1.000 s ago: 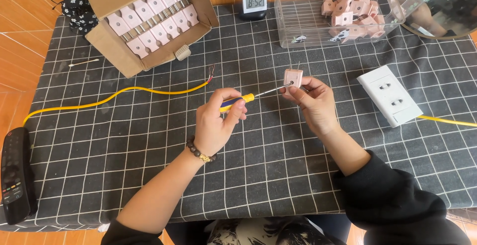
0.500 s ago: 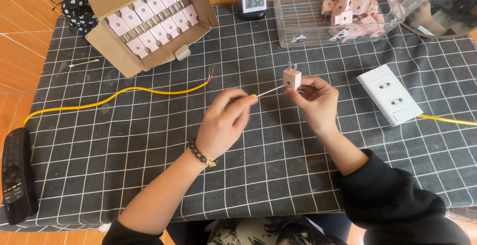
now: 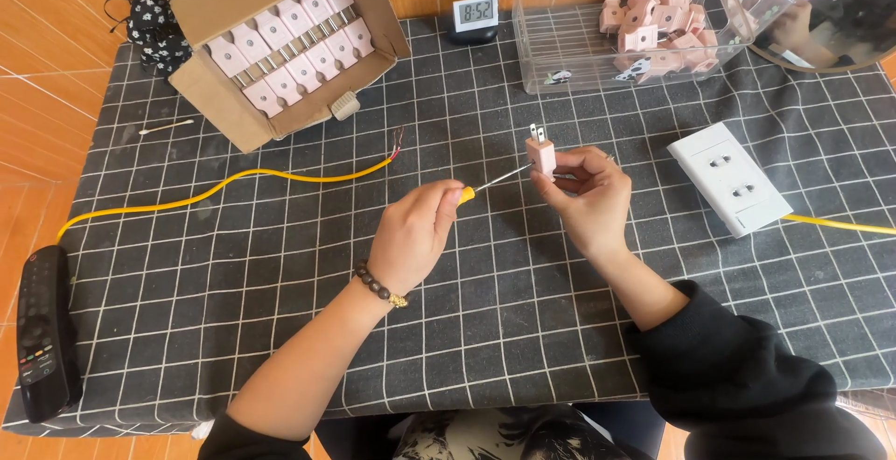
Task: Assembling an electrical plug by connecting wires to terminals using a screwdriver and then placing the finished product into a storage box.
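While the right hand (image 3: 583,201) pinches the pink plug adapter (image 3: 540,154) prongs-up above the desk (image 3: 280,329), the left hand (image 3: 418,233) grips a yellow-handled screwdriver (image 3: 495,180), its shaft slanting up and rightward into the adapter's lower side.

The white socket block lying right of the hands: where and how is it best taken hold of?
Probably across its two long edges, from above. The white socket block lies flat and face-up on the checked cloth, slanted, with its yellow cable leaving the lower right end, so keep the grip mid-body, clear of that cable.
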